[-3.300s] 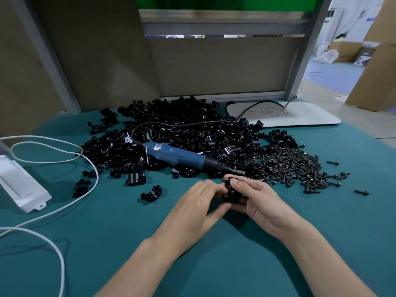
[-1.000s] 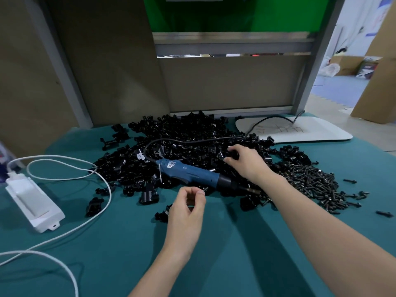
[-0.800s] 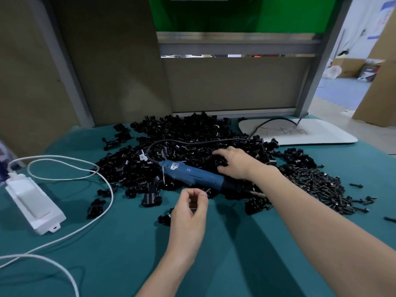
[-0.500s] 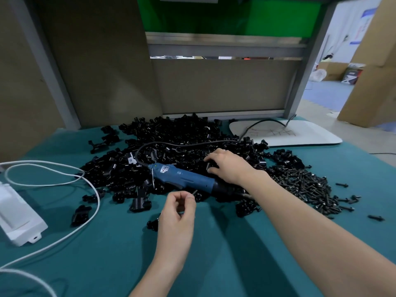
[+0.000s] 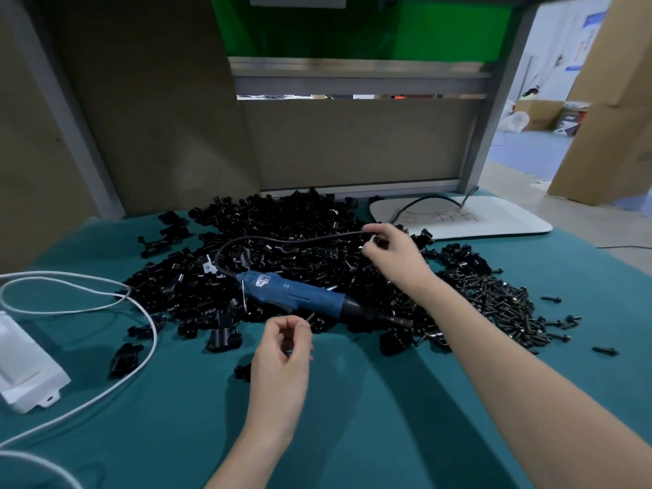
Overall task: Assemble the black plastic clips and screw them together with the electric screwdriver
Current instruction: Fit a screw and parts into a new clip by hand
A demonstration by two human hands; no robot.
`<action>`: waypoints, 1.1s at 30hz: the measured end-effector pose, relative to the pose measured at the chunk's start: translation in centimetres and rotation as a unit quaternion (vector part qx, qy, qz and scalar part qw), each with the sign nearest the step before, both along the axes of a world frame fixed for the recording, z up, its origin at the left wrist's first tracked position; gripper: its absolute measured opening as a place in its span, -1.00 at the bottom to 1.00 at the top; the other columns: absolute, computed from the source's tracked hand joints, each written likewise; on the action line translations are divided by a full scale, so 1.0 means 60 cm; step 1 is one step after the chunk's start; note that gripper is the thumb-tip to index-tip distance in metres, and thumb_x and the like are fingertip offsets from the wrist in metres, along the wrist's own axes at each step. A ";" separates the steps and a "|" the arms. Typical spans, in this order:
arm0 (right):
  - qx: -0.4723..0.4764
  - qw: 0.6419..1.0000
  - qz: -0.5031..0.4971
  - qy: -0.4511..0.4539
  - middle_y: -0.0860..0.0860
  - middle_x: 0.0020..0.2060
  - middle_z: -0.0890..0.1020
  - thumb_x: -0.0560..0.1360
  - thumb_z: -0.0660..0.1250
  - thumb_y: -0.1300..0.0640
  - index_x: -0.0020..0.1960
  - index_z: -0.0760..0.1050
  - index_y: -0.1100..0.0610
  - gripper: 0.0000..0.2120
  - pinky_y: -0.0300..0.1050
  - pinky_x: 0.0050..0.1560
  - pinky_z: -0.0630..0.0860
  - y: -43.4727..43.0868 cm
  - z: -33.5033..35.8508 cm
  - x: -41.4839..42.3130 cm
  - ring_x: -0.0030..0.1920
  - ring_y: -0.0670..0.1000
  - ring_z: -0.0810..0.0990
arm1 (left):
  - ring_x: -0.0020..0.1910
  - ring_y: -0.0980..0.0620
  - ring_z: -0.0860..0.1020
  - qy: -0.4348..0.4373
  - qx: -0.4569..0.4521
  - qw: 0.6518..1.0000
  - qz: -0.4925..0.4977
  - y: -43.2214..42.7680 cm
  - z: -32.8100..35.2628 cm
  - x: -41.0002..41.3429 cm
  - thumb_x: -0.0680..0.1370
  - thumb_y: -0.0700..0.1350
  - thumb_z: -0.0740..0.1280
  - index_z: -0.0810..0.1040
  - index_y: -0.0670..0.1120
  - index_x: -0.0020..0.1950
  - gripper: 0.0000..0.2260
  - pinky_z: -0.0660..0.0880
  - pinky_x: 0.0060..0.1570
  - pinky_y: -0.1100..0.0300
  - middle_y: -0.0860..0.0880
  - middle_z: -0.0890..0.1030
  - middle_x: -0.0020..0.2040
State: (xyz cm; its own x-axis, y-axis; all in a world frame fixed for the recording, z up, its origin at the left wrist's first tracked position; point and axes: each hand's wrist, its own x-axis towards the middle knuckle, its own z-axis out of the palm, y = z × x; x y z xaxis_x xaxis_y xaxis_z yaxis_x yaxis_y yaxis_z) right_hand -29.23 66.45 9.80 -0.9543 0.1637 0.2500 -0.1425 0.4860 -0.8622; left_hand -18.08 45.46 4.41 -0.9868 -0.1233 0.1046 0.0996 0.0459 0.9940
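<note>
While reaching over the clip pile [image 5: 300, 241], pinches a black clip [image 5: 380, 242] in right hand [image 5: 395, 255]; curls left hand [image 5: 282, 354] near electric screwdriver [image 5: 300, 300], contents unclear.

Blue electric screwdriver [image 5: 296, 300] lies flat across the heap of black clips [image 5: 282, 238] — bit pointing right toward the screws [image 5: 494, 298].

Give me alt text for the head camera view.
A person's right hand reaches into a pile of black plastic clips on a teal table; the left hand hovers curled near a blue electric screwdriver lying on the pile.
</note>
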 end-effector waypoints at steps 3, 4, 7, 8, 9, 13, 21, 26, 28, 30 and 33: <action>-0.404 0.915 -0.003 0.006 0.08 0.09 0.63 0.61 0.28 0.29 0.21 0.60 0.14 -0.77 -0.09 0.24 0.60 0.055 0.002 0.030 0.10 0.03 0.64 | -0.31 0.17 0.52 0.015 -0.057 0.998 -0.012 0.002 -0.006 0.002 0.62 -0.01 0.31 0.53 0.09 -0.05 -0.94 0.45 -0.27 0.34 0.13 0.59 -0.27; -0.493 0.870 -0.002 0.021 0.10 0.05 0.62 0.61 0.29 0.29 0.18 0.60 0.18 -0.81 0.01 0.27 0.59 0.077 -0.002 0.044 0.13 0.08 0.63 | -0.31 0.20 0.50 0.022 -0.097 0.995 -0.026 0.005 -0.008 0.003 0.62 -0.02 0.32 0.53 0.12 -0.05 -0.93 0.42 -0.31 0.39 0.14 0.58 -0.26; -0.621 0.781 0.008 0.072 0.03 -0.15 0.63 0.62 0.34 0.17 0.11 0.59 0.20 -0.87 0.04 0.26 0.61 0.144 -0.029 0.089 0.03 0.02 0.66 | -0.08 0.29 0.48 0.054 -0.266 0.959 -0.081 0.015 -0.014 0.007 0.63 -0.01 0.30 0.47 0.17 -0.02 -0.93 0.42 -0.12 0.39 0.19 0.52 -0.07; -0.645 0.759 0.011 0.091 0.01 -0.18 0.64 0.62 0.37 0.11 0.07 0.59 0.19 -0.85 0.03 0.27 0.61 0.162 -0.038 0.104 -0.01 -0.01 0.68 | 0.02 0.30 0.46 0.066 -0.313 0.943 -0.091 0.017 -0.014 0.008 0.64 0.00 0.28 0.45 0.17 0.02 -0.95 0.44 -0.01 0.35 0.22 0.48 -0.02; -0.664 0.740 0.007 0.109 0.00 -0.18 0.64 0.60 0.40 0.03 0.02 0.59 0.17 -0.81 0.02 0.28 0.60 0.178 -0.045 0.117 -0.04 -0.03 0.68 | 0.08 0.29 0.43 0.074 -0.346 0.930 -0.097 0.019 -0.014 0.009 0.65 0.00 0.26 0.45 0.15 0.07 -0.96 0.43 0.08 0.31 0.25 0.45 0.02; -0.716 0.677 -0.054 0.162 0.05 -0.11 0.57 0.55 0.36 -0.21 -0.09 0.49 0.13 -0.62 0.06 0.29 0.58 0.223 -0.054 0.152 0.04 0.01 0.61 | 0.19 0.32 0.30 0.090 -0.404 0.906 -0.093 0.024 -0.011 0.015 0.65 0.03 0.23 0.40 0.14 0.33 -0.75 0.32 0.14 0.32 0.36 0.34 0.14; -0.757 0.629 -0.069 0.166 -0.07 -0.34 0.48 0.64 0.30 -0.03 -0.10 0.44 0.08 -0.77 -0.34 -0.37 0.52 0.246 -0.060 0.158 -0.43 -0.17 0.46 | 0.19 0.26 0.39 0.214 -0.335 0.908 -0.133 0.187 0.081 -0.055 0.62 0.06 0.19 0.42 0.16 0.26 -0.79 0.34 0.15 0.37 0.31 0.42 0.12; -0.737 0.659 -0.040 0.145 -0.05 -0.30 0.44 0.70 0.11 -0.03 0.09 0.53 0.09 -0.73 -0.26 -0.41 0.40 0.246 -0.073 0.162 -0.41 -0.09 0.34 | 0.32 -0.03 0.40 0.199 -0.466 0.842 -0.185 0.358 0.109 -0.186 0.68 -0.07 0.17 0.40 -0.05 0.43 -0.69 0.36 0.36 0.00 -0.03 0.48 0.33; -0.739 0.657 -0.036 0.142 -0.03 -0.27 0.47 0.70 0.06 0.04 0.19 0.53 0.13 -0.69 -0.23 -0.34 0.40 0.250 -0.078 0.160 -0.37 -0.07 0.37 | 0.40 -0.13 0.37 0.182 -0.540 0.800 -0.185 0.399 0.111 -0.239 0.69 -0.09 0.13 0.32 -0.05 0.51 -0.63 0.31 0.40 -0.07 -0.11 0.43 0.44; -0.743 0.652 -0.040 0.146 -0.03 -0.23 0.51 0.72 0.07 0.07 0.26 0.53 0.17 -0.68 -0.21 -0.23 0.39 0.255 -0.080 0.157 -0.33 -0.07 0.42 | 0.44 -0.21 0.32 0.148 -0.614 0.753 -0.186 0.426 0.111 -0.289 0.70 -0.08 0.09 0.22 -0.02 0.58 -0.58 0.25 0.41 -0.11 -0.16 0.39 0.49; -0.746 0.645 -0.043 0.160 -0.02 -0.16 0.59 0.72 0.13 0.07 0.31 0.54 0.17 -0.69 -0.19 -0.09 0.48 0.260 -0.083 0.152 -0.22 -0.07 0.54 | 0.44 -0.23 0.31 0.104 -0.696 0.680 -0.205 0.448 0.102 -0.344 0.72 -0.06 0.02 0.24 0.06 0.58 -0.60 0.14 0.46 -0.15 -0.18 0.42 0.47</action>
